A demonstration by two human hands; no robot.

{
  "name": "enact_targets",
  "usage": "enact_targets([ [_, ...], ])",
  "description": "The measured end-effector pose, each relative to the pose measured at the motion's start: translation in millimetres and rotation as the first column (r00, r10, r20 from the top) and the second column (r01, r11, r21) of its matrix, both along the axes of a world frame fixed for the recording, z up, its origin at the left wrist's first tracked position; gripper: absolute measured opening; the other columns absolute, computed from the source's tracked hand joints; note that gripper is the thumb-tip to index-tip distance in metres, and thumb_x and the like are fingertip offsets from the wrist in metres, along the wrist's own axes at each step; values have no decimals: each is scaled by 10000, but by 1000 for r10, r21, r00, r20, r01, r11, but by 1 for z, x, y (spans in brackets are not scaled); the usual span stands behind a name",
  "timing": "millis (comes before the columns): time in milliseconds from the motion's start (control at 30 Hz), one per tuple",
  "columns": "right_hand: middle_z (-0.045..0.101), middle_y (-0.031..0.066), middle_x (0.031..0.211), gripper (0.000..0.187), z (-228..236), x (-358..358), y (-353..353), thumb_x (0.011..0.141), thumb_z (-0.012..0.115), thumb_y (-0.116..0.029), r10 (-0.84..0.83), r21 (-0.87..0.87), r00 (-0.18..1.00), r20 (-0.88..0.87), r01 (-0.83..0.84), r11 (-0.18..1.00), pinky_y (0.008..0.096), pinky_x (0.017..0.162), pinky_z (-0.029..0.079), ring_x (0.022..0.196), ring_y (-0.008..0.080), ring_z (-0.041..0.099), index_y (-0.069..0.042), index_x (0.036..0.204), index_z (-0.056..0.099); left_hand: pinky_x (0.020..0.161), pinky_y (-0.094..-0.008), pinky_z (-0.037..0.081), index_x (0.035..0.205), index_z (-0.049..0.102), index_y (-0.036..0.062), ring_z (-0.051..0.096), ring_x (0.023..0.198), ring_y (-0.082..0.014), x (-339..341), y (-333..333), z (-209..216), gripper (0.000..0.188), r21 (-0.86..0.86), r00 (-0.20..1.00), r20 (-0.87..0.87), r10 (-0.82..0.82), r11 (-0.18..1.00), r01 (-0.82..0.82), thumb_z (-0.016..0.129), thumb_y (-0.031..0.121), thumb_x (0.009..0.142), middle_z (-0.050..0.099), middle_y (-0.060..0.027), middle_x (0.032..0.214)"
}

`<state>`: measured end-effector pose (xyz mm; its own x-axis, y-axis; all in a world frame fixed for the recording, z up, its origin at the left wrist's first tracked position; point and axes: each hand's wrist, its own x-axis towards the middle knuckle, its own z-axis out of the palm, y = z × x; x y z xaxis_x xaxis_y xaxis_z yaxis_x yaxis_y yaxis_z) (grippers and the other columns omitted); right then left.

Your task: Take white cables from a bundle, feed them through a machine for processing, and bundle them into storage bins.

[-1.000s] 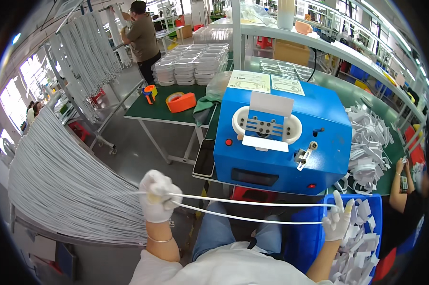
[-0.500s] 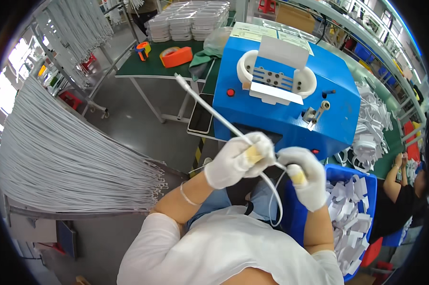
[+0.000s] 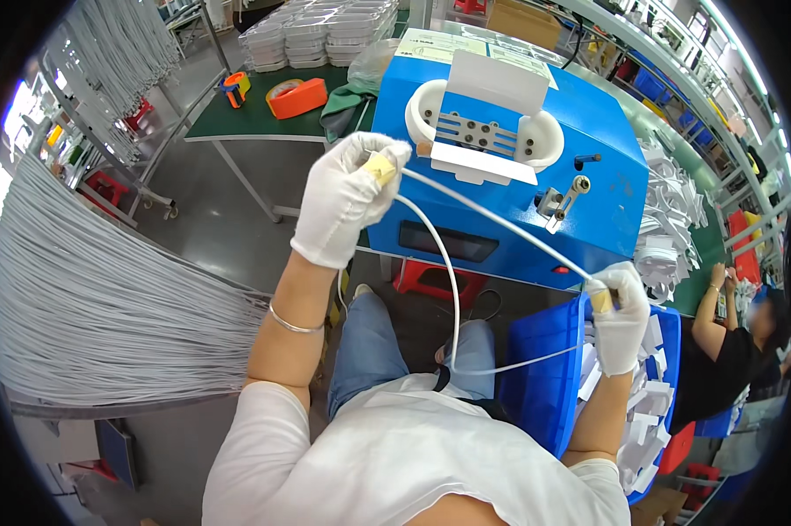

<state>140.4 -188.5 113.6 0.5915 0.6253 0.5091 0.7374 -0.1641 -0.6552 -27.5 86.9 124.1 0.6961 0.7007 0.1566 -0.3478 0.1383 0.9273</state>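
Observation:
A white cable [image 3: 500, 223] runs fairly straight between my two gloved hands, in front of the blue machine [image 3: 492, 114]. My left hand [image 3: 347, 202], in a white glove with yellow tape on a finger, is closed on the cable at the upper left. From that hand a second length hangs in a curve towards my lap, and a thinner white strand bends from there towards my right side. My right hand [image 3: 619, 311], gloved and taped likewise, grips the cable's lower right part above a blue bin [image 3: 544, 386]. The cable's ends are hidden in the gloves.
White curved holders and a folded white card [image 3: 500, 83] sit on the machine, beside a small metal lever [image 3: 571, 202]. Orange tape dispensers [image 3: 297, 98] and stacked clear trays lie on the green table. Many grey-white cables [image 3: 115, 289] hang at left. A co-worker sits at right.
My hands have moved far apart: the left up and leftwards, the right outwards and slightly down. The cable has gone from jutting up left to being stretched between them. The view has shifted slightly.

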Motion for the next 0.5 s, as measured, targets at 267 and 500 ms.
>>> enact_targets([
  [267,471,24,745,115,9,14,10,827,645,-12,-78,88,992,97,70,994,209,608,362,672,95,440,5,777,543,440,-130,368,988,582,8,546,568,-30,21,14,9,136,69,997,26,68,995,-69,617,104,898,632,-47,745],
  [500,476,6,741,120,7,33,15,845,640,-33,-60,62,998,9,60,996,198,586,341,658,62,414,8,776,550,487,-164,435,953,566,11,584,627,-46,32,7,-3,114,162,976,-30,217,964,-209,617,95,895,647,-66,809],
])
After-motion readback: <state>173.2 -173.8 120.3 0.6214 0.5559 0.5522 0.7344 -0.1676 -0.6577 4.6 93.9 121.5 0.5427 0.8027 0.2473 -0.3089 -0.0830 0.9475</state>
